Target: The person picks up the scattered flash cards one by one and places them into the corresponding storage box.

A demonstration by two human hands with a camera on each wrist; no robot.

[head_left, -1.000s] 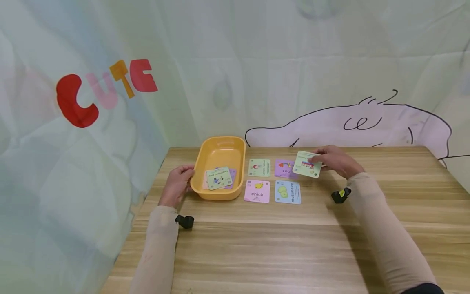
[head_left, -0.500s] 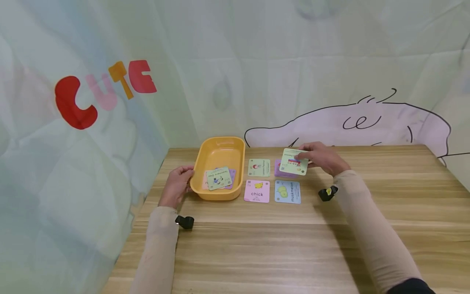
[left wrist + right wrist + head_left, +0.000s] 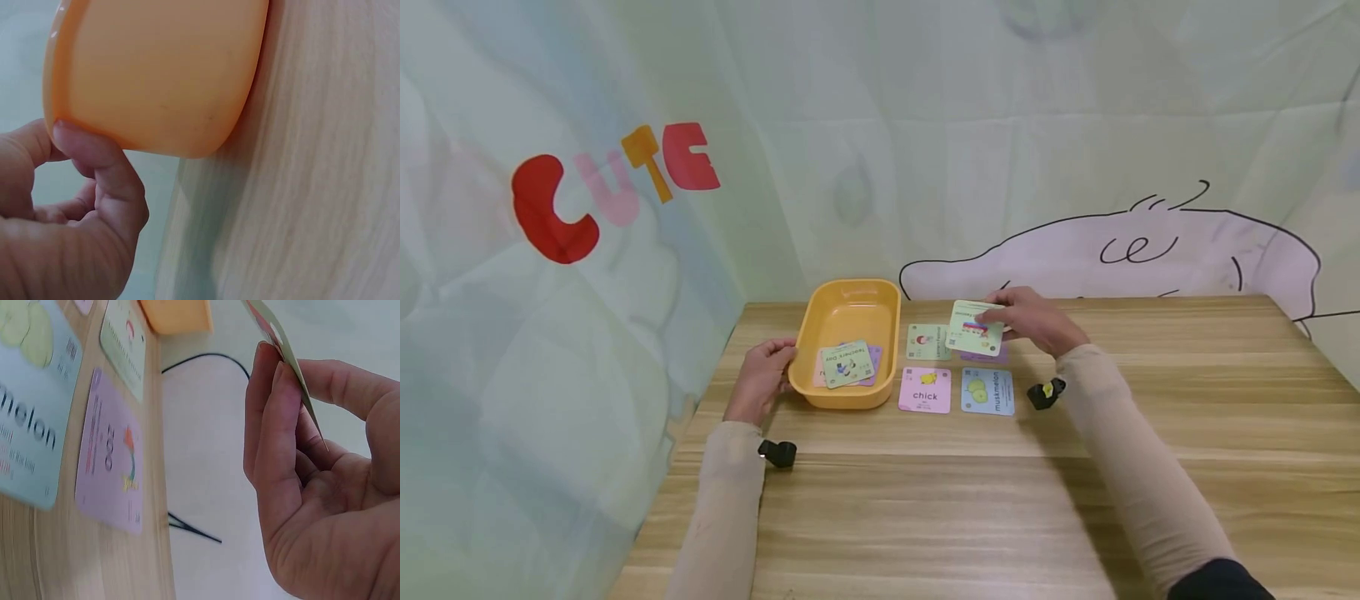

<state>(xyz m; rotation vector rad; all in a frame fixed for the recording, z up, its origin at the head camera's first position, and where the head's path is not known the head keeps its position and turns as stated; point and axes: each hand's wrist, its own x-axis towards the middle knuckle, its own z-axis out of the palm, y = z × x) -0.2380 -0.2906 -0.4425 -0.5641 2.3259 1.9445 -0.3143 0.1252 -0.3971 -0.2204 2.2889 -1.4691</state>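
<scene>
My left hand (image 3: 762,379) pinches the near left rim of a yellow plastic tray (image 3: 850,287); in the left wrist view, thumb and fingers hold its corner. Between thumb and fingers of my right hand (image 3: 1033,321) is a pale green picture card (image 3: 976,328), raised above the table. It overlaps the purple zoo card (image 3: 111,450) and the edge of a green festival card (image 3: 927,342) in the head view. Nearer to me lie a pink chick card (image 3: 925,390) and a blue muskmelon card (image 3: 988,392). Inside the tray, a green Teachers' Day card (image 3: 847,364) covers several others.
The wooden table (image 3: 925,517) ends at a printed fabric backdrop (image 3: 820,167) behind and to the left. Both wrists carry small black cameras, one beside the left sleeve (image 3: 730,475), the other beside the right sleeve (image 3: 1120,433).
My right hand has moved left with the green card, from the right edge of the zoo card to over it and up to the festival card. My left hand and the tray have stayed put.
</scene>
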